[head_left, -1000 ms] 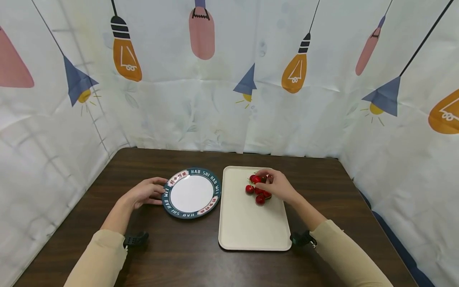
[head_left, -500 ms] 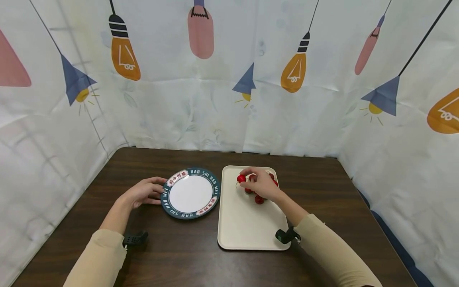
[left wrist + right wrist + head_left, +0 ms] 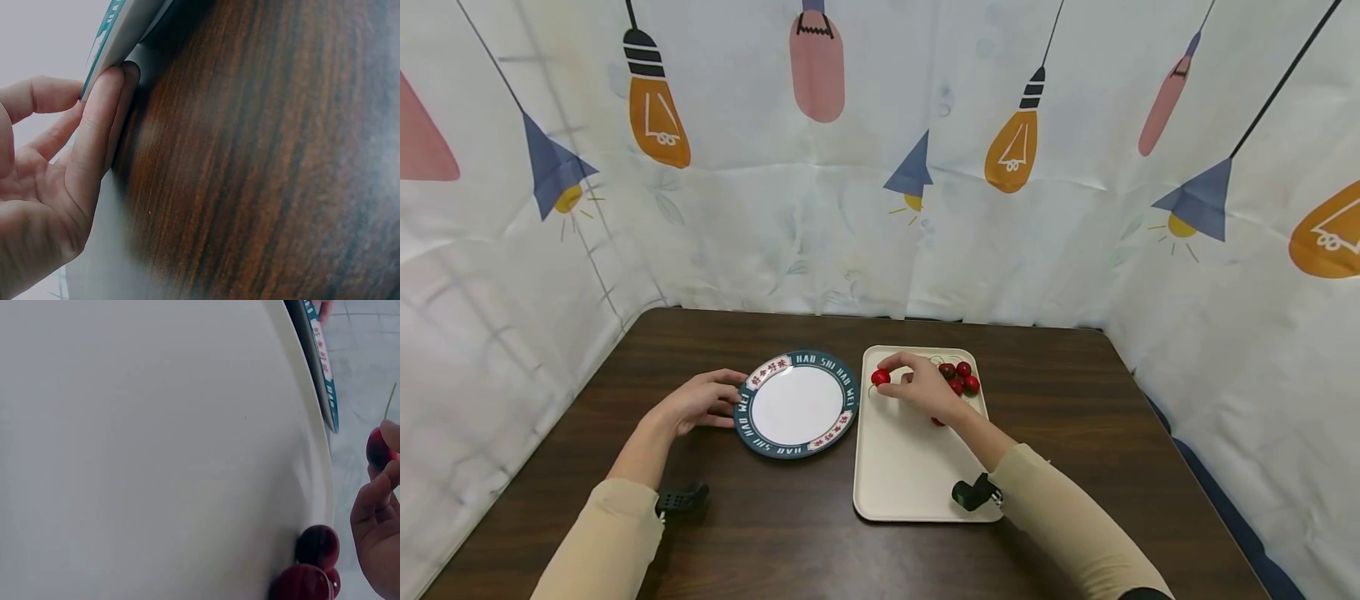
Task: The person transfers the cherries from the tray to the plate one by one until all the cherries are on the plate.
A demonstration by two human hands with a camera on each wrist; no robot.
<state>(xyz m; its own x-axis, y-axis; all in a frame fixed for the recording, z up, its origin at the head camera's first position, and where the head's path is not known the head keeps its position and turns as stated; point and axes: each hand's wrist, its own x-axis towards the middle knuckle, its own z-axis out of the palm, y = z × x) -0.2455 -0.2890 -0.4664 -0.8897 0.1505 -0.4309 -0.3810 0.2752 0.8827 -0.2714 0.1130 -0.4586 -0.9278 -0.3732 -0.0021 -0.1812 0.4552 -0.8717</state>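
My right hand [image 3: 921,387] pinches a red cherry [image 3: 881,377] between thumb and fingertips, above the left side of the cream tray [image 3: 917,479]. The cherry's thin green stem [image 3: 390,400] sticks up in the right wrist view. Several dark red cherries [image 3: 963,369] lie on the tray behind this hand, some partly hidden by it. My left hand [image 3: 703,404] holds the left rim of a round white plate [image 3: 797,406] with a teal lettered border. In the left wrist view, fingers [image 3: 103,106] lie on both sides of the plate's edge.
The plate and tray sit side by side on a dark brown wooden table [image 3: 775,533], with a narrow gap between them. A white curtain [image 3: 850,242] printed with lamps and bulbs surrounds the table. Black wrist bands [image 3: 682,498] are on both arms.
My right hand has lifted a cherry from the cluster and carried it left across the tray toward the plate. My left hand has stayed at the plate's rim.
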